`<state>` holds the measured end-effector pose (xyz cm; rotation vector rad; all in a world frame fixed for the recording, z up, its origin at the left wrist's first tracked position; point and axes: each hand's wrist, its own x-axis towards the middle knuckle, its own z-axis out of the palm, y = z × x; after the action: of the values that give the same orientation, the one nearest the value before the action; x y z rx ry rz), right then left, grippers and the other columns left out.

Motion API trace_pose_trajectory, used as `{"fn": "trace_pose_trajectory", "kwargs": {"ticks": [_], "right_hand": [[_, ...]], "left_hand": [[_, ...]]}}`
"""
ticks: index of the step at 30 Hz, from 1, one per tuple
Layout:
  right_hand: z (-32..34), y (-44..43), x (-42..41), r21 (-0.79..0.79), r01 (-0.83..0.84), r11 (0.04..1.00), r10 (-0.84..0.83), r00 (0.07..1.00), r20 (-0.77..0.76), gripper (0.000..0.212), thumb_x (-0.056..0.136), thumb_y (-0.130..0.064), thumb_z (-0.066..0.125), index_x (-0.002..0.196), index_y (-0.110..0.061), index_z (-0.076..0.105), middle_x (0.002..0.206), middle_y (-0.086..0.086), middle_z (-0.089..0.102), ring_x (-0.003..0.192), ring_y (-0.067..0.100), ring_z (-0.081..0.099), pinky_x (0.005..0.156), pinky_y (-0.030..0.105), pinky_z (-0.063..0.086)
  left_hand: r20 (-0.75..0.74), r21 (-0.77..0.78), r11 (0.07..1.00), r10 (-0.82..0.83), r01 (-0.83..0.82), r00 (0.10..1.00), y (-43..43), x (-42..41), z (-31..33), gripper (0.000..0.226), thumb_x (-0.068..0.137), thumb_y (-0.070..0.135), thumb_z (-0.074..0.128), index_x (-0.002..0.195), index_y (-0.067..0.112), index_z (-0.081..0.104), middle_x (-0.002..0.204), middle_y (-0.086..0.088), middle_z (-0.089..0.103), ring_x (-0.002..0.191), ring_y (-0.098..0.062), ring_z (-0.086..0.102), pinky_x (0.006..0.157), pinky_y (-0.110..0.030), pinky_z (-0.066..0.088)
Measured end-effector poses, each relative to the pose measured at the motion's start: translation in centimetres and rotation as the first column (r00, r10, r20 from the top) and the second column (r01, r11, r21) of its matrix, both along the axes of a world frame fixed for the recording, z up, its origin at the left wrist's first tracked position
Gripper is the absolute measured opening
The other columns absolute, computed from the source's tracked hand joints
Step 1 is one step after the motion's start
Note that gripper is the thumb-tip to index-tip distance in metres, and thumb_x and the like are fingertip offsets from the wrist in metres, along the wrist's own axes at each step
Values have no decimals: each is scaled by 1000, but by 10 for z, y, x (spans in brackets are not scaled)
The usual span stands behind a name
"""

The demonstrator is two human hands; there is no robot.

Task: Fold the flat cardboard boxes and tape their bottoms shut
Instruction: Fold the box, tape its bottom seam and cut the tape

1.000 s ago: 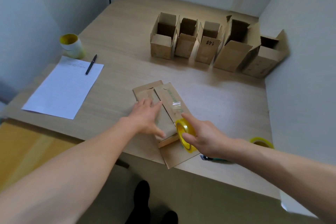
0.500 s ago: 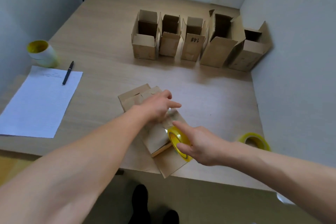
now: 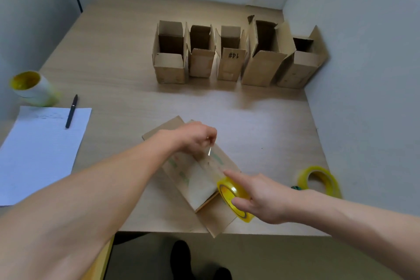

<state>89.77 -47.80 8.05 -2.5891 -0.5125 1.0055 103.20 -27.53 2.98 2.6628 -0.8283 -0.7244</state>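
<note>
A flat cardboard box point(image 3: 193, 179) lies on the wooden table point(image 3: 118, 70) near its front edge, on top of other flat cardboard. My left hand point(image 3: 193, 136) pinches the free end of a clear tape strip point(image 3: 210, 151) over the box's far part. My right hand point(image 3: 261, 198) holds a yellow tape roll point(image 3: 231, 198) at the box's near right corner, index finger stretched along the top of the roll. The strip runs between the two hands.
Several folded boxes point(image 3: 231, 57) stand open in a row at the back. A second tape roll point(image 3: 320, 180) lies at the right by the wall. A sheet of paper point(image 3: 41, 150), a pen point(image 3: 71, 111) and a yellow-lined cup point(image 3: 29, 87) are at the left.
My left hand left its flat rest on the box, moved to the tape end and now pinches it. The right hand kept hold of the roll.
</note>
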Motion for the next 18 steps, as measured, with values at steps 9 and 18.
{"fn": "trace_pose_trajectory", "kwargs": {"ticks": [9, 18], "right_hand": [[6, 7, 7, -20, 49, 999, -49, 999, -4, 69, 96, -37, 51, 156, -35, 17, 113, 9, 59, 88, 23, 54, 78, 32, 46], [25, 12, 10, -14, 143, 990, -142, 989, 35, 63, 88, -31, 52, 143, -47, 27, 102, -1, 57, 72, 18, 63, 65, 29, 52]], "left_hand": [[-139, -139, 979, 132, -152, 981, 10, 4, 17, 26, 93, 8, 52, 110, 19, 69, 93, 3, 61, 90, -18, 58, 74, -21, 40], [-147, -202, 948, 220, -247, 964, 37, 5, 24, 35, 88, 2, 52, 114, 19, 67, 84, 8, 60, 86, -17, 58, 78, -25, 46]]}}
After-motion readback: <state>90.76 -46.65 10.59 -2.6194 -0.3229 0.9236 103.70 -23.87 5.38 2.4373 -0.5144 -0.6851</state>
